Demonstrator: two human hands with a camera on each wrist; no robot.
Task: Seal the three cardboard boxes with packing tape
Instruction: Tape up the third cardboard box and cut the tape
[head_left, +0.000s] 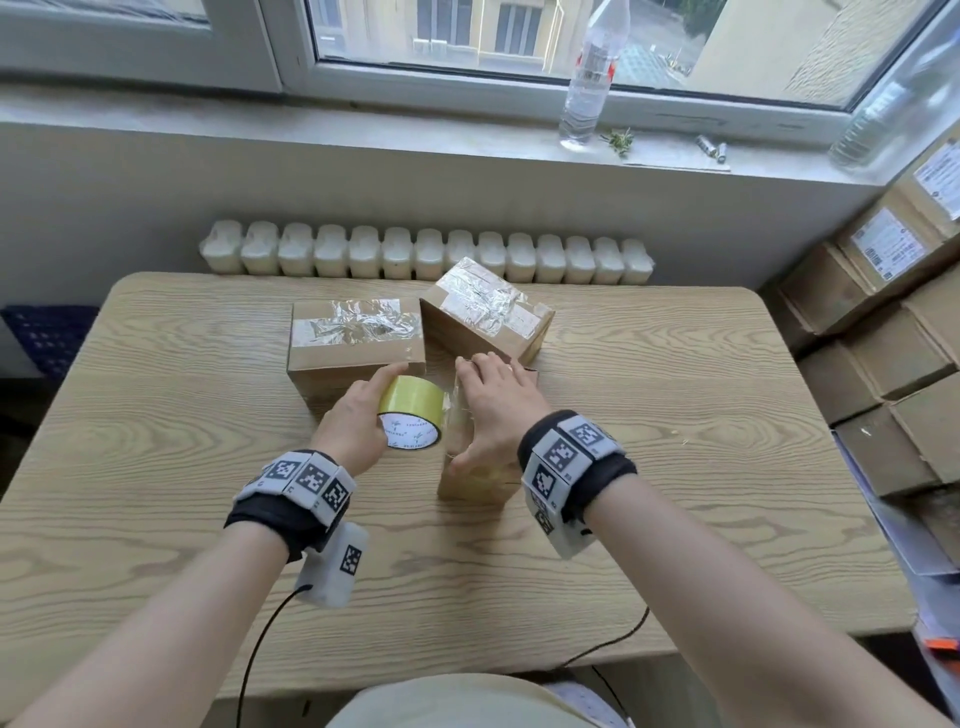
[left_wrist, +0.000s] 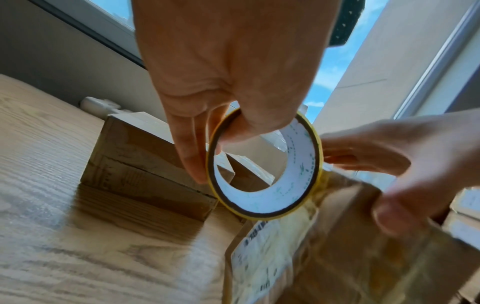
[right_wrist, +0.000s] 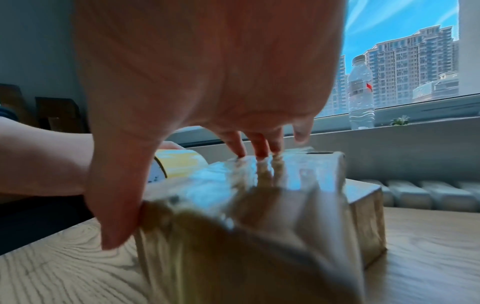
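**Third box under tape**

On the wooden bench (head_left: 156, 415) two taped boxes (head_left: 356, 338) sit behind the near box (head_left: 480, 475). The right hand (head_left: 496, 402) presses flat on its top, fingers straight. The left hand's (head_left: 353, 421) grip clasps the yellow tape roll (head_left: 413, 415) just beside it. The strip may wrinkle if tension slackens. A water bottle (head_left: 589, 78) stands clear on the sill.

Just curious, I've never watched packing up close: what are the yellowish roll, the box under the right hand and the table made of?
Tape roll: glossy yellowish plastic film on a white printed core, probably card. Near box: matt brown cardboard, shiny where clear tape covers its top. Table: smooth pale wood grain, perhaps laminate.
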